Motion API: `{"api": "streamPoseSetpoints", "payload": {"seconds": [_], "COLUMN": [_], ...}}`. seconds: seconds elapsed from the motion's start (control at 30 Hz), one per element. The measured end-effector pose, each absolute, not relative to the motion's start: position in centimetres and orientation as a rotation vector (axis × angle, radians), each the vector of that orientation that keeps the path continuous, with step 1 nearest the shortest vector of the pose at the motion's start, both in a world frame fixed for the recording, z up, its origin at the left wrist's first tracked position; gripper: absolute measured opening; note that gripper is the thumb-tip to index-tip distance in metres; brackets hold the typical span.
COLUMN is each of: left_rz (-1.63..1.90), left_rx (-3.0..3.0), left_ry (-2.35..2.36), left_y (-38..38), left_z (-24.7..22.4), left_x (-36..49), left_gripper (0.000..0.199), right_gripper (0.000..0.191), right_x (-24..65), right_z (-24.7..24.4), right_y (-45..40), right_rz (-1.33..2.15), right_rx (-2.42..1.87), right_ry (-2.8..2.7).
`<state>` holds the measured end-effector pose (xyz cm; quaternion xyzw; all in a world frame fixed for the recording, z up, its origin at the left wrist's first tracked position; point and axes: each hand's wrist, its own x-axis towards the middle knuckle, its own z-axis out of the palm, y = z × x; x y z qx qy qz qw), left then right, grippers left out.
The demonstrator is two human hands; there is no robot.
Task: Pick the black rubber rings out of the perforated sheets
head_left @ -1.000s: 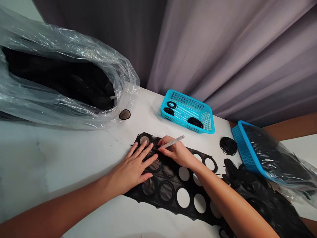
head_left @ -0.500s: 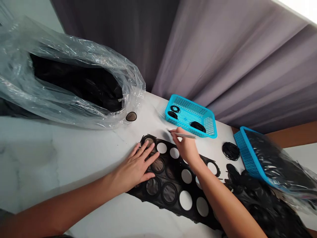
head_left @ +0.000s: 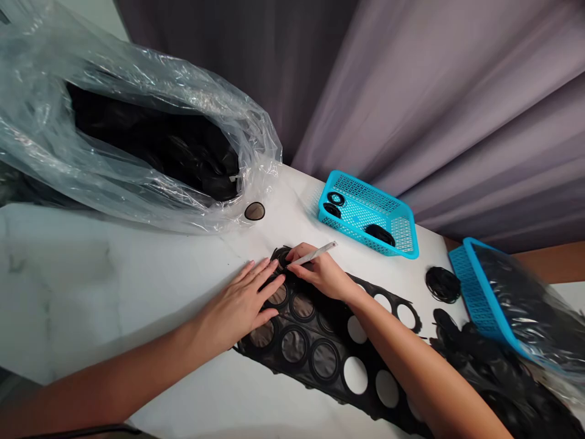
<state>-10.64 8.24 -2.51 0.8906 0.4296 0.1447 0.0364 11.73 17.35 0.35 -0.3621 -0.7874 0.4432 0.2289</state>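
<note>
Working at the far left corner of a black sheet (head_left: 342,344) laid out on a white surface (head_left: 68,262), a person pinches a slim pale tool (head_left: 320,251) in the right hand (head_left: 317,271), while the left hand (head_left: 242,299) lies flat, fingers spread and holding nothing, on the sheet's left end. The right hand has just come back to the sheet: half a second earlier it was raised past the far edge, near a blue basket (head_left: 361,214), and the second opening in the far row showed white. That suggests one more round is out and attention has passed to the end opening, though the tool's tip (tucked in by the fingers) is hard to make out. Against the picture from one second ago, the left hand sits farther left on the sheet, its fingertips now beside the corner ring they had partly covered. A loose round (head_left: 255,211) remains beside the clear plastic bag (head_left: 137,183), and the basket still carries its black rings (head_left: 380,235). Openings toward the sheet's right show white; several at left look dark and filled.
</note>
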Motion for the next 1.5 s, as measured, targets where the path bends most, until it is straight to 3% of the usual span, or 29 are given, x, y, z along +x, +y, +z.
{"api": "streamPoseSetpoints", "payload": {"seconds": [0.33, 0.8, 1.03, 1.23, 1.5], "left_rz": [0.428, 0.46, 0.446, 0.432, 0.41], "left_rx": [2.737, 2.731, 2.723, 2.755, 2.739], "left_ry": [1.335, 1.335, 1.341, 1.322, 1.321], "left_y": [8.1, 8.0, 7.9, 8.3, 3.7], "left_z": [-2.5, -2.9, -3.1, -2.5, -1.4], "left_x": [-10.6, -10.7, -10.7, -10.8, -11.4], "left_gripper": [0.051, 0.05, 0.052, 0.052, 0.048], "right_gripper": [0.007, 0.007, 0.015, 0.016, 0.01], "right_x": [11.4, 11.4, 10.6, 13.5, 10.5], "right_z": [0.8, 0.9, 0.0, 1.0, 1.6], "right_y": [16.8, 16.8, 14.9, 17.2, 11.2], "right_rz": [1.06, 1.109, 0.674, 0.309, 1.015], "right_rx": [-0.979, -1.011, -0.977, -1.353, -1.152], "right_ry": [-2.304, -2.27, -2.507, -1.964, -2.165]}}
